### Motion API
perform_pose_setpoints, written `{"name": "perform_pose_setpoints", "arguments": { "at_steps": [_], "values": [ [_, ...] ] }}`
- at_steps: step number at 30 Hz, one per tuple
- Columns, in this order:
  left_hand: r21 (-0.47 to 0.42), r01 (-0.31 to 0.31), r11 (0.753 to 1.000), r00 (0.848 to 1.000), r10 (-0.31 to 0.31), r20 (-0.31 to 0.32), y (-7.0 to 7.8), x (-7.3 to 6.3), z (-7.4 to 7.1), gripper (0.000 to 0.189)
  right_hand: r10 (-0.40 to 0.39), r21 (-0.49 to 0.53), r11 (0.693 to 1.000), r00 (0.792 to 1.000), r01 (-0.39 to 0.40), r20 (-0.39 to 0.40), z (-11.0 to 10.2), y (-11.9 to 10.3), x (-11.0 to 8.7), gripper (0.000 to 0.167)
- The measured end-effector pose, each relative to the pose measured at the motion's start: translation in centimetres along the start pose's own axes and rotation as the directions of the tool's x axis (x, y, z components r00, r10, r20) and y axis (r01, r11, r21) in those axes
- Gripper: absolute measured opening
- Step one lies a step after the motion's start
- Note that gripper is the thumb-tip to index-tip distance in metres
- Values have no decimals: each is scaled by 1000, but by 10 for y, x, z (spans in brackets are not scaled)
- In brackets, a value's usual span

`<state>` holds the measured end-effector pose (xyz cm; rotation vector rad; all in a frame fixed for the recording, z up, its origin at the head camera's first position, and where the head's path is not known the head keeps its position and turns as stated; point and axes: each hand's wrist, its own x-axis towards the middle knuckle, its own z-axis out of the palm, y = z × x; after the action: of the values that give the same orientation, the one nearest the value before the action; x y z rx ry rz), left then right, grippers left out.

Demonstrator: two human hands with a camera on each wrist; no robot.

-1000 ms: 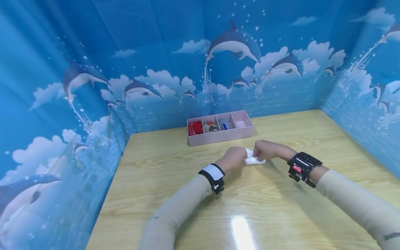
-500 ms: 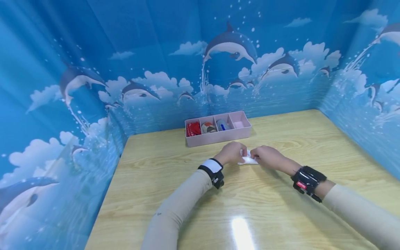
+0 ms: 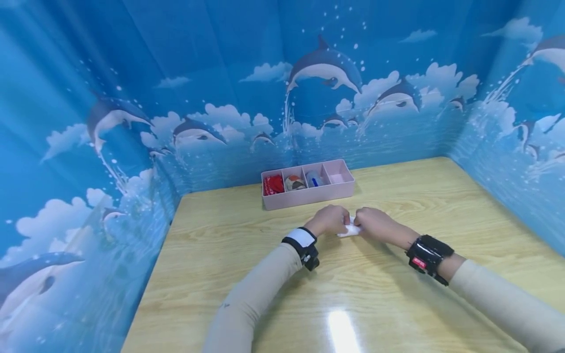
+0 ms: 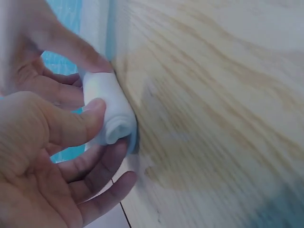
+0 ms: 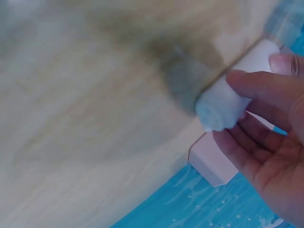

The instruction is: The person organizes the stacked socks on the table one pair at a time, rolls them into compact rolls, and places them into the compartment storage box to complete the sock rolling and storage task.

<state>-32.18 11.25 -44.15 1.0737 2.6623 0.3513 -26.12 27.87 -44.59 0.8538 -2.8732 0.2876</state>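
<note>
A white cloth [image 3: 348, 231], wound into a small tight roll, is held between both hands over the wooden table. My left hand [image 3: 330, 219] pinches one end, its thumb pressing the side and its fingers under it. At the other end, my right hand [image 3: 375, 224] grips with thumb on one side and fingers curled beneath. Spiral layers show at the end of the white cloth roll [image 4: 107, 102] in the left wrist view. From the right wrist, the opposite end of the cloth roll [image 5: 223, 102] also shows coiled layers.
Behind the hands stands a pink divided box [image 3: 309, 197]. Its compartments hold a red cloth bundle [image 3: 273, 184], a patterned bundle [image 3: 295, 183] and a grey bundle [image 3: 314, 179]; the rightmost is bare. A blue dolphin-print curtain [image 3: 247, 98] borders the wooden table [image 3: 229, 230].
The white cloth has gone from a wider flat piece to a narrower, tighter roll. Both hands have shifted slightly, the right one sliding left and regripping the cloth.
</note>
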Motion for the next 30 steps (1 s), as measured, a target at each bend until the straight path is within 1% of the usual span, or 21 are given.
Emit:
{"name": "perform_pose_setpoints", "arguments": {
  "at_steps": [4, 6, 8, 12, 14, 16, 19, 22, 23, 25, 27, 30],
  "values": [
    [66, 4, 998, 999, 0, -53, 0, -3, 4, 11, -16, 57, 998, 994, 10, 110, -8, 6, 9, 14],
    [89, 0, 996, 997, 8, -81, 1, -6, 7, 14, -23, 92, 996, 988, 9, 150, -10, 9, 13, 17],
    [108, -12, 994, 993, 24, -113, 3, -9, 12, 21, -30, 121, 993, 983, 8, 179, -12, 12, 16, 18],
    [132, -30, 991, 979, 56, -195, 4, -14, 21, 35, -25, 171, 985, 974, -15, 225, -13, 16, 23, 20],
    [152, -37, 988, 969, 72, -235, 3, -16, 24, 35, -11, 176, 984, 970, -33, 243, -14, 17, 25, 21],
    [160, -37, 986, 964, 78, -255, 3, -17, 24, 34, 2, 168, 985, 967, -46, 253, -14, 18, 28, 20],
    [164, -46, 985, 965, 86, -248, 2, -17, 20, 22, 45, 166, 982, 965, -90, 257, -14, 18, 32, 19],
    [169, -45, 985, 974, 81, -209, 3, -15, 14, 10, 62, 171, 980, 969, -105, 237, -14, 17, 34, 23],
    [170, -43, 985, 978, 76, -195, 3, -14, 13, 10, 75, 174, 978, 970, -117, 233, -13, 17, 35, 25],
    [168, -33, 985, 985, 60, -163, 4, -12, 9, 15, 81, 177, 977, 974, -120, 214, -13, 16, 34, 28],
    [146, -22, 989, 989, 43, -138, 5, -10, 7, 18, 87, 173, 977, 977, -122, 195, -12, 15, 33, 30],
    [100, -13, 995, 993, 24, -115, 6, -9, 5, 11, 109, 195, 971, 981, -139, 158, -9, 15, 29, 27]
  ]
}}
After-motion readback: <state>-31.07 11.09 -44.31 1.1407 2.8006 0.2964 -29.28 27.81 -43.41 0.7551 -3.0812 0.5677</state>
